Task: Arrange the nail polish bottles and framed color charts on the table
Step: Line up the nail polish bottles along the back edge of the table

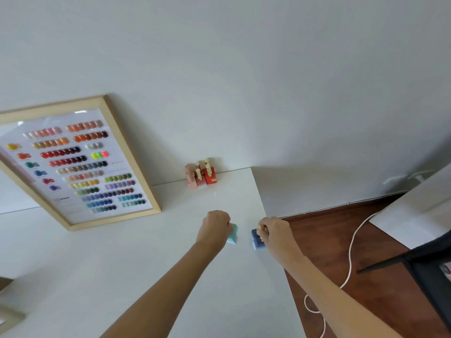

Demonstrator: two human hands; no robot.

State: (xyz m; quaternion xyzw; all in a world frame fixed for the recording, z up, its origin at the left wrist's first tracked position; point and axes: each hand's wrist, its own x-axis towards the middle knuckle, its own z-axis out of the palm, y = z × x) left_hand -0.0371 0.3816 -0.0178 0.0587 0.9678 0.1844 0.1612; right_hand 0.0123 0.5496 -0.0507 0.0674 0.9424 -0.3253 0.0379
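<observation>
the left hand [214, 226] is closed over the cap of a pale turquoise nail polish bottle [233, 234], fingers curled from above so only the square body shows below the knuckles; the right hand [274, 231] is closed the same way on blue nail polish bottles [257, 239], a darker one and a paler one touching, though whether it holds both i cannot tell. gripping by the caps probably keeps the bodies free to be set down squarely. both loads sit near the right edge of the tabletop [146, 264], the blue ones just beside that edge, the turquoise one a little inward, the two hands apart. the bottles look roughly upright, long axis running cap to base, the turquoise body tilted slightly; whether the bases touch the surface is unclear

further out, at the far right corner of the tabletop, a cluster of pink and red bottles with gold caps [201, 175] stands upright against the wall, likely the group these will join. a wooden framed color chart [73, 164] leans on the wall along the far edge, its long axis vertical, face toward the room
</observation>
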